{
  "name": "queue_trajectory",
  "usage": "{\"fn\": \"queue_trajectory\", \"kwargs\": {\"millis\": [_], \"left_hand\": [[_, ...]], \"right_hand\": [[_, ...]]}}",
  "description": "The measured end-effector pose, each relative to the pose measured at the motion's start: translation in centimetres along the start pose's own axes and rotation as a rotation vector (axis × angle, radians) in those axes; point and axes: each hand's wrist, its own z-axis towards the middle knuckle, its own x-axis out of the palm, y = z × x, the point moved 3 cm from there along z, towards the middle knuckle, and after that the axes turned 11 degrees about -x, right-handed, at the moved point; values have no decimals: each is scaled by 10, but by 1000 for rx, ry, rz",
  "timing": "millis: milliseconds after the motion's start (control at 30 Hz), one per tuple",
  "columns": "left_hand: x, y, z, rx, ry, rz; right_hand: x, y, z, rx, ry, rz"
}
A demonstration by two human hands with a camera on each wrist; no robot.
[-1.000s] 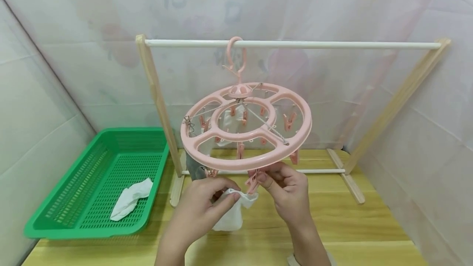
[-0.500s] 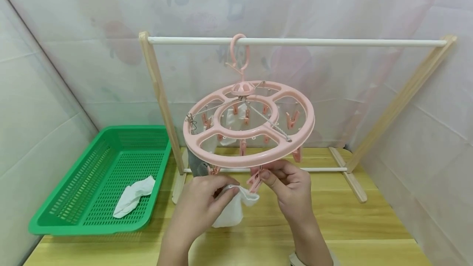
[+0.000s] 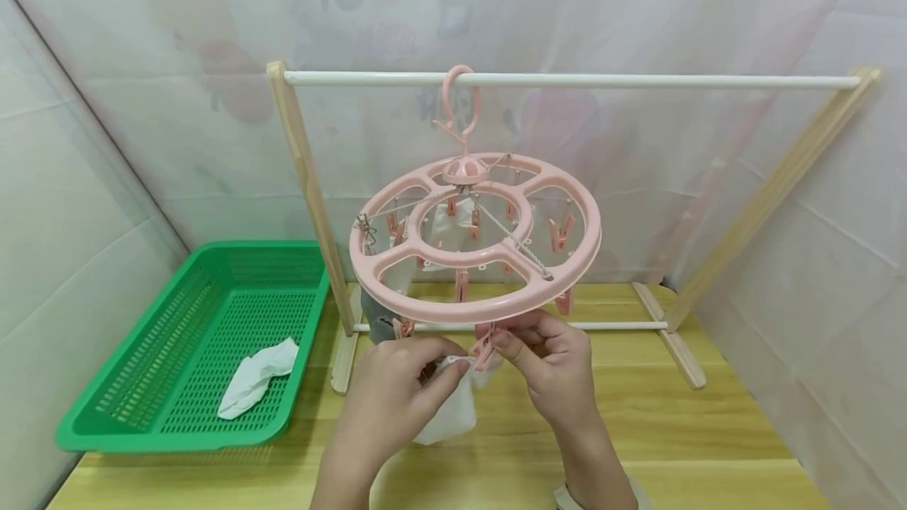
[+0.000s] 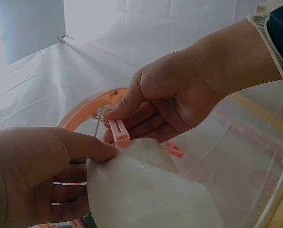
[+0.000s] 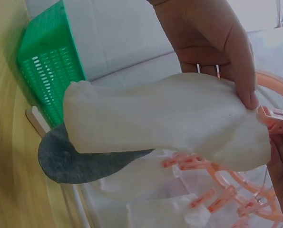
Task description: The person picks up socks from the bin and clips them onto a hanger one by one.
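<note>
My left hand [image 3: 393,392] pinches the opening edge of a white sock [image 5: 155,114] between thumb and fingers, and the sock hangs below. My right hand [image 3: 560,368] pinches a pink clothespin [image 3: 485,348] under the front rim of a round pink drying hanger [image 3: 453,311]. In the left wrist view, the sock's edge lies at the clothespin's tip; whether it is between the clip's ends, I cannot tell. A grey sock [image 5: 79,159] hangs near my left hand, and another white sock [image 5: 155,211] hangs farther back.
The hanger hooks over the white bar [image 3: 638,81] of a wooden-legged rack. Several pink clothespins dangle around the ring. At the left stands a green basket [image 3: 177,441] holding a white sock [image 3: 257,378]. Light fabric walls [image 3: 815,179] enclose the wooden table [image 3: 680,447].
My left hand has moved slightly right, bringing the sock's edge up to the clothespin. My right hand keeps its hold on the clip, and the hanger has shifted a little.
</note>
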Motion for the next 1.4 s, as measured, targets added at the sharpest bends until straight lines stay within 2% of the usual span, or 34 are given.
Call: {"fn": "queue_trajectory", "kwargs": {"millis": [200,467,900,1133,1300,1400], "left_hand": [[-1,-2,0,41,-53,-28],[-2,-3,-1,30,-65,-46],[-3,-2,-1,35,-47,-58],[-5,-1,1,39,-31,-58],[-6,0,1,29,-15,-78],[-7,1,-1,34,-27,-102]], "right_hand": [[2,-1,0,7,17,9],[4,-1,-1,17,21,18],[4,-3,-3,54,50,-27],[6,-3,0,23,73,-23],[4,-5,-2,100,66,-50],[4,-5,-3,140,63,-61]]}}
